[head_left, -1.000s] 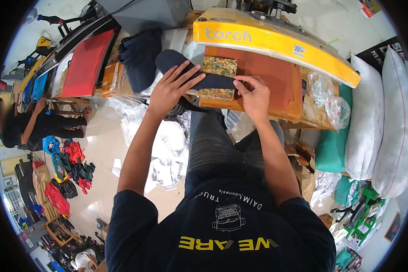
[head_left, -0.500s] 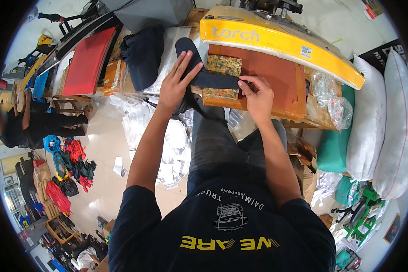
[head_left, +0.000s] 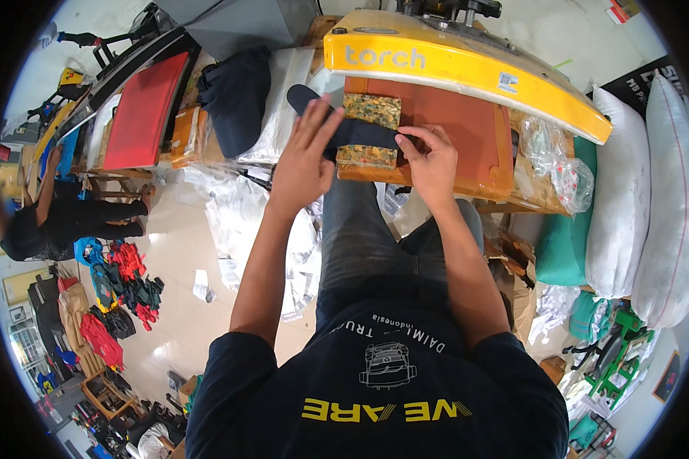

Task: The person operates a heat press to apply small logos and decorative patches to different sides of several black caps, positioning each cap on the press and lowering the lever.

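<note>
A dark navy cap piece (head_left: 364, 134) lies across a speckled foam block (head_left: 373, 109), its rounded brim-like end sticking out to the left. My left hand (head_left: 306, 157) is over that left end, fingers stretched and somewhat blurred, hiding part of the cloth. With thumb and fingertips together, my right hand (head_left: 430, 159) pinches the right end of the piece at the block's edge. The block rests on the reddish-brown lower plate (head_left: 459, 115) of a heat press. Another dark navy cap (head_left: 236, 103) lies on the table to the left.
The press's yellow upper part (head_left: 467, 69) overhangs the far side of the plate. Clear plastic wrap (head_left: 566, 180) and white sacks (head_left: 618, 191) are at the right. A red panel (head_left: 145, 111) leans at the left, beyond which another person (head_left: 69, 214) sits. Scrap paper (head_left: 245, 222) litters the floor.
My left hand's fingers have lifted and shifted slightly, covering more of the cloth's middle. The dangling strip below it no longer shows. The right hand keeps its pinch.
</note>
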Demonstrator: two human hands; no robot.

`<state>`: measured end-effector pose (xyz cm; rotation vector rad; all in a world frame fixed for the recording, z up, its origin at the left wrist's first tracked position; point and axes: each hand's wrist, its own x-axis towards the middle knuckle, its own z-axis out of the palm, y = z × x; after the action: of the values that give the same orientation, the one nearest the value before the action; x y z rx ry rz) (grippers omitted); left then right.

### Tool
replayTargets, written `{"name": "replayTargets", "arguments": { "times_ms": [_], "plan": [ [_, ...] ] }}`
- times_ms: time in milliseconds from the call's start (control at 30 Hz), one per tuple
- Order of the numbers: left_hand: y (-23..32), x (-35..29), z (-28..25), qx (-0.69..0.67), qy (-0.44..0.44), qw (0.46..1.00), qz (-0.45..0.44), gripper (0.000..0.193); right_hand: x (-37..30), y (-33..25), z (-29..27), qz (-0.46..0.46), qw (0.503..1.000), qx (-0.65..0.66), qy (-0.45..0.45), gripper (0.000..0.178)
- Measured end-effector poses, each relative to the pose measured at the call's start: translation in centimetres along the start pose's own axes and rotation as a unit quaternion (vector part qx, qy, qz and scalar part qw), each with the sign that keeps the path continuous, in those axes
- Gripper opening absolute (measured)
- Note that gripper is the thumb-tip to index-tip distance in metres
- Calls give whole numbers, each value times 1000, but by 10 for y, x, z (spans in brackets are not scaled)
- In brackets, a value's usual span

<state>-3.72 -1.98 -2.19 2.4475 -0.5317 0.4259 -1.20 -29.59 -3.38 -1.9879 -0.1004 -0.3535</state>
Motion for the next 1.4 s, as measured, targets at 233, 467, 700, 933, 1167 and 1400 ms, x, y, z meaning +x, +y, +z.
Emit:
{"name": "replayTargets", "arguments": {
  "times_ms": [233,467,700,933,1167,1400],
  "plan": [
    [7,11,3,15,-135,991,22,60,4,3,-2,-12,1000,2,-16,21],
    [-8,4,-2,63,-109,990,65,67,9,4,-3,-36,999,3,-31,21],
    [-16,7,-7,12,-115,992,57,75,7,4,1,47,997,52,-45,19],
    [-3,-3,0,48,-99,993,49,69,-13,-24,2,-197,950,-241,-35,35],
    [3,-2,0,-50,-119,992,16,61,-42,-33,20,-220,911,-319,-144,61],
    [-1,1,-6,-3,-139,990,29,63,-36,-12,-4,-239,906,-307,-164,63]
  ]
}}
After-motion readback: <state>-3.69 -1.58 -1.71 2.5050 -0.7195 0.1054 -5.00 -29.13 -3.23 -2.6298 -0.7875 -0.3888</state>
